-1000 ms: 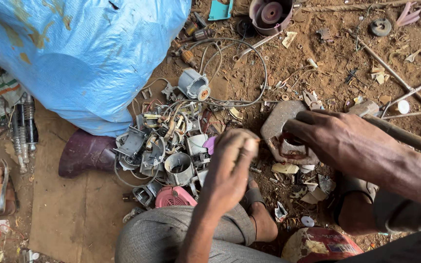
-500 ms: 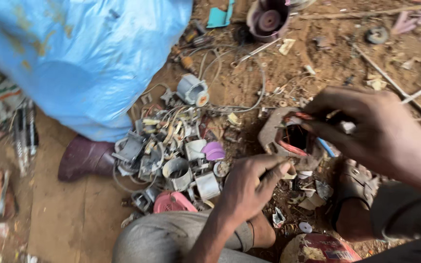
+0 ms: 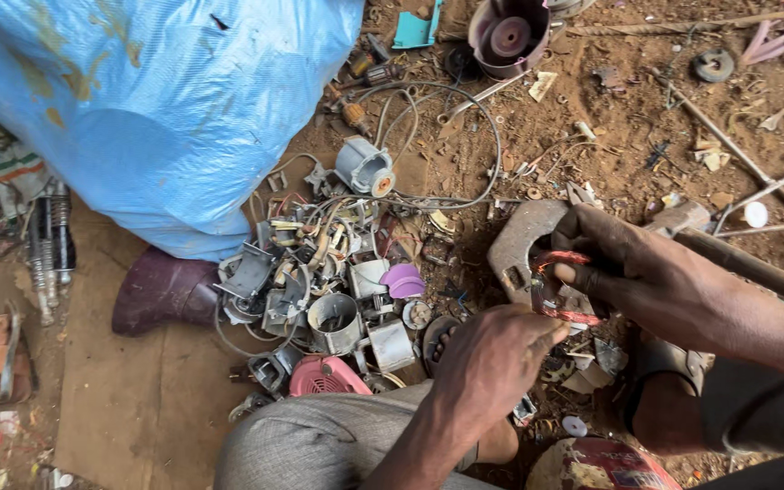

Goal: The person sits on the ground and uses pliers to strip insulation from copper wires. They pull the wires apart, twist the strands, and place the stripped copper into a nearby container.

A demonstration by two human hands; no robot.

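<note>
So I'm sitting on the dirt ground (image 3: 610, 163) stripping copper out of a small motor stator (image 3: 537, 259), and I'd say I'm mid-pull. My right hand (image 3: 646, 272) is curled tight over the stator, which rests on the ground just past my knee, fingers pinning the reddish copper winding (image 3: 560, 286). My left hand (image 3: 492, 363) is closed to a pinch at the winding's edge; whether it actually has a strand I can't tell. Next move probably needs a firm grip on the core and a steady tug so the wire doesn't snap. Containers: the big blue sack (image 3: 156, 118) is stuffed but its contents are hidden, and the pile of grey motor housings (image 3: 319, 290) just sits loose beside it
</note>
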